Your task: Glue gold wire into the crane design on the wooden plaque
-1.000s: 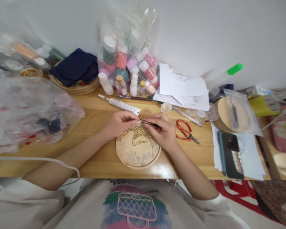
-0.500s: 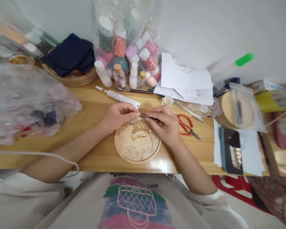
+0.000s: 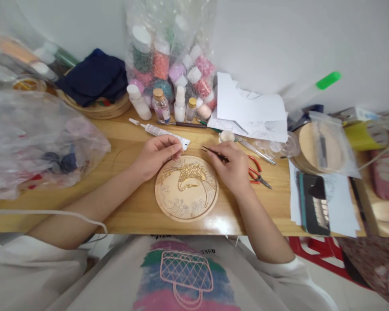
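Note:
A round wooden disc [image 3: 181,198] with a gold crane and thin wave lines lies near the table's front edge. Beside its upper left rim is my left hand [image 3: 160,155], thumb and forefinger pinched together; whatever may be between them is too small to name. My right hand [image 3: 230,166] is closed round dark tweezers [image 3: 215,152] at the disc's upper right, their tips pointing left and slightly apart. A white glue tube [image 3: 168,133] lies behind my left hand. Orange-handled pliers [image 3: 258,176] rest to the right of my right hand.
Small bottles [image 3: 162,107] and a bag of coloured jars [image 3: 171,65] stand at the back. White papers [image 3: 251,108] lie right of them. A plastic bag [image 3: 45,147] covers the left side; a phone [image 3: 314,205] lies at the right. A white cable [image 3: 52,212] crosses my left forearm.
My hands have moved apart, my left hand slightly left and my right hand to the right with the tweezers. More of the crane now shows.

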The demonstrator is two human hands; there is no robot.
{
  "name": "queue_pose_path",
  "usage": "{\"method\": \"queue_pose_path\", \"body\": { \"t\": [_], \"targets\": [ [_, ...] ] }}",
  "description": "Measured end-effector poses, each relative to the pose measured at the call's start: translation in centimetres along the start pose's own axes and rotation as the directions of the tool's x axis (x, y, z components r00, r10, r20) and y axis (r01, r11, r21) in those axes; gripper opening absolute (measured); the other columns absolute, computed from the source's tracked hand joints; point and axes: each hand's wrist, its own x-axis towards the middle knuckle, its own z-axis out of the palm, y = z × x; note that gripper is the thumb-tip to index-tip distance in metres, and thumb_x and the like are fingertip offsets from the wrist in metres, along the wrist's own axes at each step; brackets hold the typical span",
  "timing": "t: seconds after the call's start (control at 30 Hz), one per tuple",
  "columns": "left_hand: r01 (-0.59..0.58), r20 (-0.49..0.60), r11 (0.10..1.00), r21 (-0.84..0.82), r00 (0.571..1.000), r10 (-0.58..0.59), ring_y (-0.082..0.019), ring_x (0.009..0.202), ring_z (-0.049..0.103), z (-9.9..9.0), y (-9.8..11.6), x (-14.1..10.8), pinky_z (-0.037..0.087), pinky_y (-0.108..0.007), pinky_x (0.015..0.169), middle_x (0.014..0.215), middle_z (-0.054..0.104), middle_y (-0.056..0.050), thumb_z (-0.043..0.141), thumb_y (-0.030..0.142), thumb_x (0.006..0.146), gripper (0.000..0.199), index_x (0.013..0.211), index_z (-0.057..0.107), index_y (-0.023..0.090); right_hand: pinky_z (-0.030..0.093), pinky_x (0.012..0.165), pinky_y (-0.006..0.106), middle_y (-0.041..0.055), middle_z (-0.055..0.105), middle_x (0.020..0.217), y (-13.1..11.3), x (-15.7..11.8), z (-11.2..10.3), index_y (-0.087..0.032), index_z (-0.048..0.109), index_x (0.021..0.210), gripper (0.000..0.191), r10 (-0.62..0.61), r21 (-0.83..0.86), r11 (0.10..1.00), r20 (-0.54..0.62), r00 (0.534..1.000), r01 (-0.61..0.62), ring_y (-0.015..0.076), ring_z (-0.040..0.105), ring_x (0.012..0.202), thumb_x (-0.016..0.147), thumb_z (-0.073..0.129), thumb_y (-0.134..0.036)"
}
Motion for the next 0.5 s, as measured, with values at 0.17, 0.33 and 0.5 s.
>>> {"method": "queue_pose_path", "body": {
  "t": [0.17,0.33,0.5],
  "targets": [
    [0.035,0.01,0.998,-0.053,0.999,-0.034,-0.01,0.059,0.057,-0.08,0.22,0.12,0.045,-0.022,0.057,0.066,0.065,-0.002,0.083,0.031,0.074,0.023,0.07,0.068,0.014,0.05,0.069,0.033,0.0057,0.071,0.085,-0.08,0.13,-0.2,-0.02,0.078,0.091,0.016,0.116,-0.096,0.989,0.035,0.993,-0.112,0.0194,0.064,0.076,0.088,0.063,-0.023],
    [0.07,-0.002,0.994,-0.081,0.997,-0.071,-0.012,0.061,0.058,-0.25,0.35,0.24,0.045,-0.023,0.058,0.066,0.063,-0.003,0.077,0.028,0.082,0.022,0.068,0.068,0.015,0.047,0.067,0.032,0.0059,0.071,0.083,-0.35,0.22,-0.33,-0.019,0.078,0.091,0.015,0.184,-0.131,0.976,0.053,0.981,-0.176,0.0201,0.064,0.074,0.087,0.064,-0.021],
    [0.085,0.024,0.987,-0.136,0.996,-0.082,-0.012,0.06,0.056,-0.03,0.92,0.21,0.044,-0.023,0.057,0.063,0.06,-0.003,0.07,0.025,0.086,0.029,0.06,0.064,0.015,0.048,0.069,0.033,0.0074,0.072,0.088,-0.32,0.24,-0.33,-0.019,0.078,0.094,0.017,0.224,-0.209,0.957,0.095,0.97,-0.2,0.0233,0.066,0.081,0.088,0.062,-0.022]
  ]
}}
